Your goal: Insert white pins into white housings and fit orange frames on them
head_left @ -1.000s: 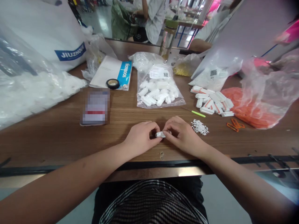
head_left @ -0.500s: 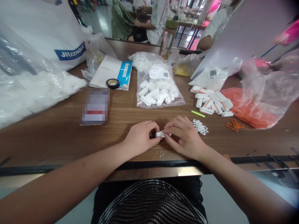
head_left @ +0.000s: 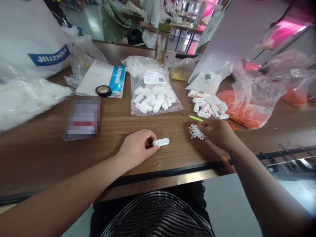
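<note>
My left hand (head_left: 139, 144) grips one end of a white connector housing (head_left: 161, 142), a small block with rows of holes facing up. Thumb and fingers pinch it just above the wooden table. My right hand (head_left: 214, 131) is at the right edge of a little heap of tiny white plugs (head_left: 196, 132). Its fingertips are drawn together there, and whether a plug is between them I cannot make out. Behind the heap lies a thin tool with a yellow-green handle (head_left: 196, 118). Beyond it are piled white housings with orange strips (head_left: 209, 105).
A clear bag of white housings (head_left: 155, 98) lies mid-table. At the left are a phone (head_left: 82, 118), a notebook (head_left: 85, 79) and a black tape roll (head_left: 103, 91). Orange parts in a bag (head_left: 251, 112) are at the right. A bottle (head_left: 162, 44) stands behind.
My right hand has left the connector housing and moved right to the heap of tiny plugs. My left hand still holds the housing, now more exposed. The view has shifted to the right.
</note>
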A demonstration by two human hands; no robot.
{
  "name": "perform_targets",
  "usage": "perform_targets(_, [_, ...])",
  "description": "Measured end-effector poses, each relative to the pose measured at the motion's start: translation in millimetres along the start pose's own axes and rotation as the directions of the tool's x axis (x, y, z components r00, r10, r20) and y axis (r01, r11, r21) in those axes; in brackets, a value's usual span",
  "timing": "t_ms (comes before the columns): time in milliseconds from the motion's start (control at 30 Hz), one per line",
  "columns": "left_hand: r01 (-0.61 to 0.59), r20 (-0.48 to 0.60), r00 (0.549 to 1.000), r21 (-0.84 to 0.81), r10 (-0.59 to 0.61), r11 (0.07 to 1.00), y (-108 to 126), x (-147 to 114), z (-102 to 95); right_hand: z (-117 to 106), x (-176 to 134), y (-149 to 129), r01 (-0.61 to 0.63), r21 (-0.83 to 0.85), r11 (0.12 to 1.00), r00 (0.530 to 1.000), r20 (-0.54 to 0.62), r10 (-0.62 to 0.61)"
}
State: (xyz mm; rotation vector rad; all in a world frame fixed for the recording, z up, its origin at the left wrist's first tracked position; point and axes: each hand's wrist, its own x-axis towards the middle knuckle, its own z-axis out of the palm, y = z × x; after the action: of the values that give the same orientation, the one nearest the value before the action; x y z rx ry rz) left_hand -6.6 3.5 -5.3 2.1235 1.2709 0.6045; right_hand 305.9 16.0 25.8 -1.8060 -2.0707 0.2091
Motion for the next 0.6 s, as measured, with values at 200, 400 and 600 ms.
perform_targets(200, [0.005,0.004,1.0,0.024,-0.005,1.0,-0.5,0.9,1.1,-12.8,-8.2,48.7,-0.237,-0.047,0.97,0.958,0.154,0.242])
perform_targets(400, [-0.001,-0.002,1.0,0.029,0.001,1.0,-3.2,0.6,2.5,-5.2,-7.8,38.0,-0.238,-0.122,0.963,0.954,0.154,0.256])
perform_targets(600, [0.0,-0.004,1.0,0.029,0.0,1.0,-2.2,0.4,1.4,-6.6,3.1,49.1,-0.263,-0.256,0.93,0.945,0.128,0.302])
